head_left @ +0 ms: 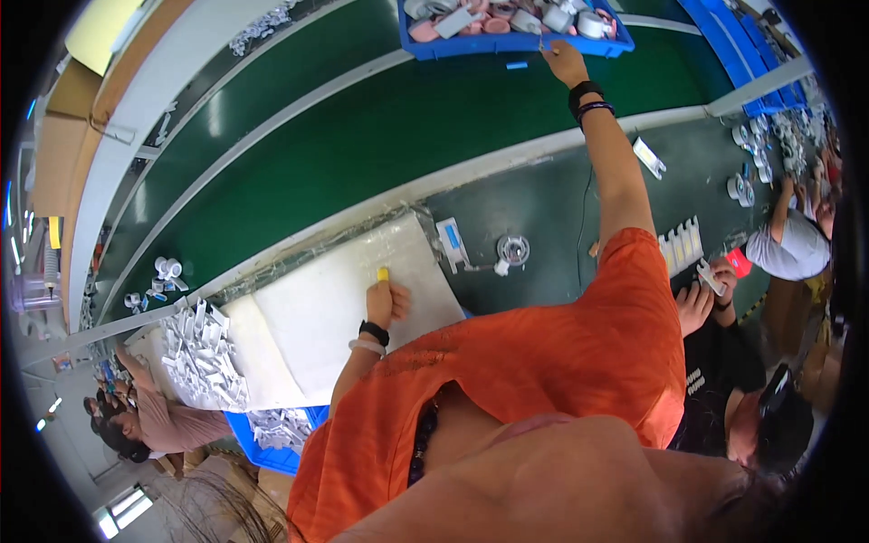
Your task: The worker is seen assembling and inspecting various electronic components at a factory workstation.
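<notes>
My right arm stretches far forward over the green conveyor belt point(362, 149), and my right hand point(567, 65) is closed at the front rim of a blue bin point(489, 45). Whatever its fingertips pinch is too small to make out. White, grey and pink plastic parts point(498, 20) fill the bin. Low over the white work mat point(317, 317), my left hand point(387, 303) has its fingers curled in. A small yellow piece point(383, 273) sticks out at its fingertips; whether it is held or worn on a finger is unclear.
White plastic parts point(204, 353) lie heaped on the mat's left, above another blue bin point(281, 443). A white fixture point(450, 242) and a round clear part point(513, 251) lie right of the mat. Close on my right, a co-worker's hands point(701, 303) handle a white part.
</notes>
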